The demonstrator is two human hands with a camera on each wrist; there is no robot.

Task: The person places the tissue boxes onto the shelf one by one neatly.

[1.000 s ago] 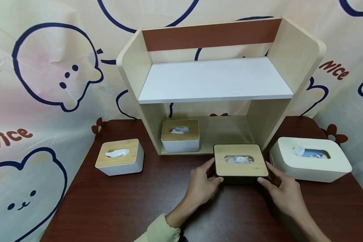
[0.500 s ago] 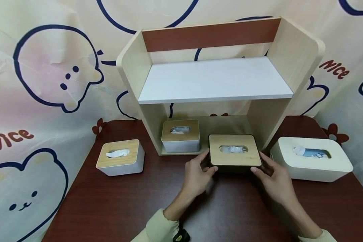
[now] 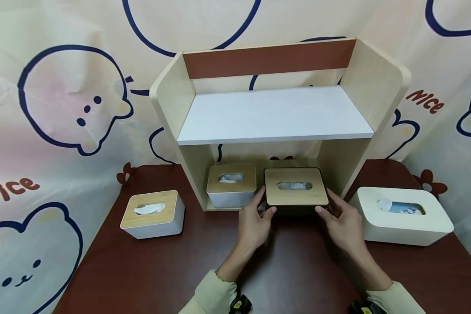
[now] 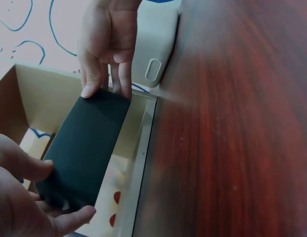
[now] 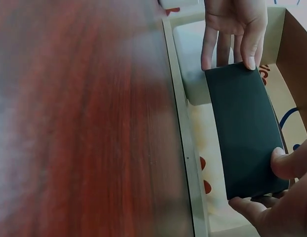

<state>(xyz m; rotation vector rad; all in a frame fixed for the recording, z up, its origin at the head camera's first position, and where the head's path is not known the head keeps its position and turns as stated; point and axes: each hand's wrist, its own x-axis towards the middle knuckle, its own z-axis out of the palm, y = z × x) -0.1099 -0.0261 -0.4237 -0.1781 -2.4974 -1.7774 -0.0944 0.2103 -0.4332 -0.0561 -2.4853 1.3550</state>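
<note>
A black tissue box [image 3: 295, 187] with a light wooden lid is at the front opening of the shelf unit's lower compartment. My left hand [image 3: 255, 222] grips its left end, thumb on the near face and fingers along the side. At the opposite end my right hand [image 3: 342, 222] grips it the same way. The wrist views show the dark side of the tissue box [image 4: 86, 148] between both hands, over the shelf's front edge. Just left of it, inside the compartment, stands a white tissue box [image 3: 231, 198] with a wooden lid.
The shelf unit [image 3: 274, 115] has a white upper board and pale side panels. On the dark wooden table [image 3: 298, 270], another white tissue box with a wooden lid [image 3: 153, 213] stands at the left. A larger all-white tissue box [image 3: 404, 216] stands right of the shelf.
Both hands have carried the black tissue box forward and slightly left, from in front of the shelf into the lower compartment's opening. The head view has tilted slightly up.
</note>
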